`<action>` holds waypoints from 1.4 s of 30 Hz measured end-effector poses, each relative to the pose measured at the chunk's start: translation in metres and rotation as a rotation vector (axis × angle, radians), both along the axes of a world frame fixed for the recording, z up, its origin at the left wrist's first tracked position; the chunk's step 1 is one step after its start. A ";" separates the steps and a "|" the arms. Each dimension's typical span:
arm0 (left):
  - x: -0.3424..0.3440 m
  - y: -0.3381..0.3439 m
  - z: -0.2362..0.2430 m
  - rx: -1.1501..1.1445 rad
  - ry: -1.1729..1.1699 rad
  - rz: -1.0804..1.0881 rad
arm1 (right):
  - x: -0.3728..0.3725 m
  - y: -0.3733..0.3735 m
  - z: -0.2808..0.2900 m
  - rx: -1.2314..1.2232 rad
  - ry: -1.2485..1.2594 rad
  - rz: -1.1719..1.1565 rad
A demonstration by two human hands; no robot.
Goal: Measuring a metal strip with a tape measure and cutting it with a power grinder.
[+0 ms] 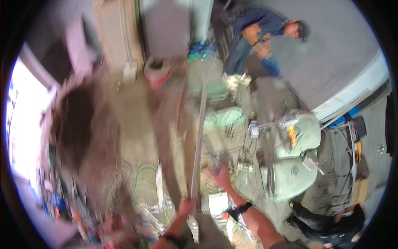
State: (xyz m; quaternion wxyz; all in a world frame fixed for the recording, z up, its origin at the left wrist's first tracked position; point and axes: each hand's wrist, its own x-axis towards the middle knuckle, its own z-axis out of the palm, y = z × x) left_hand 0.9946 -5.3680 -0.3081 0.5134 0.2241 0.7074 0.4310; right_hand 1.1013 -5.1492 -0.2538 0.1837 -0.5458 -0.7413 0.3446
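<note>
A long, thin metal pole (199,137) runs from near my body toward the far wall. Around its near end my left hand (187,206) is closed. Just right of the pole my right hand (221,177) reaches forward, a black band on its wrist. Motion blurs its fingers, and whether it holds anything cannot be made out. Beyond it is a dark smear (225,156) of unclear kind. Below the right hand lies a white rectangular sheet or panel (218,203).
Another person (259,37) bends at the far right; a dark-clothed person (327,222) is at the near right. Pale green bags (290,178), one under a yellow tool (292,136), lie right. A red-and-white bucket (157,72) stands far off. Clutter (78,216) covers the near left.
</note>
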 end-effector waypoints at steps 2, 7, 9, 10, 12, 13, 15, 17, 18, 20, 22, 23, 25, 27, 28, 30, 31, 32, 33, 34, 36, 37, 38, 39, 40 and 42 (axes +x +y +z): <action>-0.029 -0.008 0.009 -0.155 0.006 0.096 | 0.007 0.016 0.079 -0.314 0.331 0.007; -0.071 -0.079 -0.102 -0.371 0.329 0.192 | 0.016 0.006 0.218 -0.095 0.612 -0.101; -0.069 -0.095 -0.116 -0.443 0.327 0.170 | 0.019 0.005 0.244 -0.052 0.652 -0.194; -0.064 -0.110 -0.125 -0.463 0.316 0.201 | 0.011 -0.002 0.256 -0.072 0.724 -0.200; -0.053 -0.117 -0.157 -0.466 0.344 0.193 | 0.022 0.012 0.264 -0.135 0.821 -0.271; -0.044 -0.122 -0.172 -0.484 0.335 0.214 | 0.026 0.023 0.258 -0.202 0.893 -0.233; -0.033 -0.124 -0.201 -0.445 0.469 0.206 | 0.039 0.054 0.226 -0.240 0.908 -0.135; -0.028 -0.120 -0.236 -0.483 0.461 0.173 | 0.046 0.087 0.174 -0.332 0.928 -0.084; -0.026 -0.118 -0.258 -0.514 0.445 0.095 | 0.049 0.101 0.141 -0.409 0.927 -0.117; -0.022 -0.126 -0.317 -0.519 0.486 0.001 | 0.048 0.127 0.059 -0.571 0.902 -0.102; -0.024 -0.124 -0.374 -0.527 0.466 -0.049 | 0.039 0.142 -0.028 -0.659 0.882 -0.115; -0.020 -0.126 -0.396 -0.520 0.444 -0.117 | 0.037 0.141 -0.067 -0.731 0.864 -0.146; -0.017 -0.121 -0.443 -0.560 0.464 -0.169 | 0.022 0.135 -0.141 -0.807 0.860 -0.153; -0.014 -0.128 -0.497 -0.592 0.453 -0.258 | 0.010 0.125 -0.217 -0.859 0.773 -0.123; -0.011 -0.139 -0.527 -0.548 0.487 -0.241 | 0.001 0.116 -0.253 -0.921 0.764 -0.145; -0.004 -0.141 -0.563 -0.521 0.485 -0.267 | -0.013 0.093 -0.314 -0.963 0.731 -0.122; 0.001 -0.136 -0.574 -0.486 0.483 -0.299 | -0.018 0.084 -0.338 -0.996 0.697 -0.105; 0.002 -0.125 -0.582 -0.477 0.438 -0.318 | -0.021 0.080 -0.355 -0.995 0.673 -0.129; 0.006 -0.128 -0.595 -0.481 0.452 -0.302 | -0.028 0.068 -0.379 -1.001 0.682 -0.108; 0.012 -0.135 -0.606 -0.467 0.450 -0.291 | -0.037 0.052 -0.400 -1.038 0.662 -0.105; 0.014 -0.139 -0.621 -0.482 0.375 -0.301 | -0.047 0.030 -0.445 -1.109 0.607 -0.074; 0.014 -0.147 -0.629 -0.496 0.389 -0.284 | -0.053 0.016 -0.466 -1.123 0.616 -0.053; 0.013 -0.156 -0.636 -0.469 0.409 -0.281 | -0.061 0.001 -0.486 -1.212 0.608 -0.036; 0.017 -0.163 -0.640 -0.433 0.422 -0.281 | -0.066 -0.012 -0.499 -1.292 0.591 -0.023; 0.011 -0.164 -0.630 -0.345 0.399 -0.324 | -0.068 -0.022 -0.510 -1.294 0.572 -0.019; 0.004 -0.178 -0.628 -0.313 0.448 -0.300 | -0.073 -0.049 -0.534 -1.335 0.583 -0.003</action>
